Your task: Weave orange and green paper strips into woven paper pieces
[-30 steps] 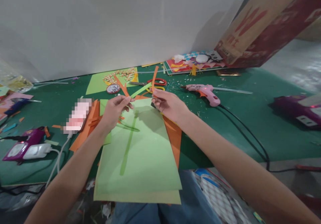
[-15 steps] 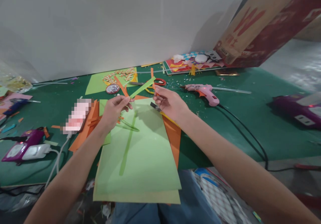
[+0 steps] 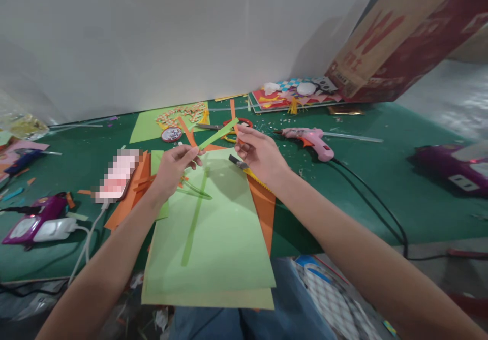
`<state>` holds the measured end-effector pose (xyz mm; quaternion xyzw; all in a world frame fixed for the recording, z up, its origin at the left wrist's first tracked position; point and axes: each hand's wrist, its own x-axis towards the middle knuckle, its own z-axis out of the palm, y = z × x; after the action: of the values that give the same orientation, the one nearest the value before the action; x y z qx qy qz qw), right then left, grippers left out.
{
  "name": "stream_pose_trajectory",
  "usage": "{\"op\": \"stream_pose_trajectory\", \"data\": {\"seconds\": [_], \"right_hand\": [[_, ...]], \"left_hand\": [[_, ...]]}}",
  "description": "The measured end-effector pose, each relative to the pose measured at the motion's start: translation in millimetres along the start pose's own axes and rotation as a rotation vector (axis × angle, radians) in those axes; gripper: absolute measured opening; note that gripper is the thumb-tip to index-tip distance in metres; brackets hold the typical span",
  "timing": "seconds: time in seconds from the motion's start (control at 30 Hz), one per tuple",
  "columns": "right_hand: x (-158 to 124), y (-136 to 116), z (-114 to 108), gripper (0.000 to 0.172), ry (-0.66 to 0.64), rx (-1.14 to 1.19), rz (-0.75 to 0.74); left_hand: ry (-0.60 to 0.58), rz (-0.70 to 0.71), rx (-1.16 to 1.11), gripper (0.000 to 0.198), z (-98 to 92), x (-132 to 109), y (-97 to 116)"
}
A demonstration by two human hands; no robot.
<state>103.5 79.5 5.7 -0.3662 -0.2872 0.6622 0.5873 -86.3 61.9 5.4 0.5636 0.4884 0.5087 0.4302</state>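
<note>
My left hand [image 3: 177, 167] pinches paper strips, a green strip [image 3: 218, 135] pointing up to the right and an orange strip [image 3: 186, 130] pointing up to the left. Between the fingers of my right hand [image 3: 261, 154] is another orange paper strip [image 3: 233, 112], held upright. The green strip's free tip reaches close to the right fingers; whether they touch it I cannot tell. Below both hands lies a stack of light green paper [image 3: 221, 238] with a darker green band across it. A yellow utility knife [image 3: 253, 176] rests under my right hand. Scissors [image 3: 209, 126] lie just beyond, partly hidden.
A pink glue gun [image 3: 310, 141] with its cord lies to the right. Left are a phone [image 3: 120, 177], orange paper [image 3: 125, 210] and a purple power strip [image 3: 38, 220]. Farther back are a small round dish [image 3: 171, 134], a decorated board [image 3: 263, 105] and a paper bag [image 3: 377, 40].
My right hand and its orange strip have shifted very slightly to the right. The strips in my left hand have swung a little to the right.
</note>
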Motion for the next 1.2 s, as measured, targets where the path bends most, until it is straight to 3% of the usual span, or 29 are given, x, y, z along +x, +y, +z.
{"op": "stream_pose_trajectory", "data": {"seconds": [0.23, 0.4, 0.53, 0.8, 0.97, 1.2], "right_hand": [[-1.5, 4.4, 0.2, 0.022, -0.074, -0.042, 0.014], [-4.1, 4.1, 3.8, 0.010, -0.132, -0.043, 0.135], [-4.3, 4.2, 4.6, 0.013, -0.197, -0.062, 0.248], [-0.3, 4.9, 3.0, 0.022, -0.142, -0.024, 0.358], [2.5, 6.3, 1.1, 0.022, -0.188, -0.072, 0.336], [-1.8, 7.1, 3.1, 0.013, -0.141, -0.270, 0.262]], "left_hand": [[-0.025, 0.005, -0.016, 0.027, -0.3, -0.3, -2.0], [-0.059, -0.001, -0.017, 0.029, -0.2, -0.7, -2.8], [-0.090, 0.001, 0.012, 0.030, 0.1, -1.7, -2.3], [-0.145, -0.008, 0.113, 0.033, 0.2, -3.4, -0.6], [-0.191, -0.014, 0.170, 0.033, -0.6, -4.0, -0.2], [-0.227, -0.032, 0.277, 0.031, 0.8, -5.4, 5.2]]}}
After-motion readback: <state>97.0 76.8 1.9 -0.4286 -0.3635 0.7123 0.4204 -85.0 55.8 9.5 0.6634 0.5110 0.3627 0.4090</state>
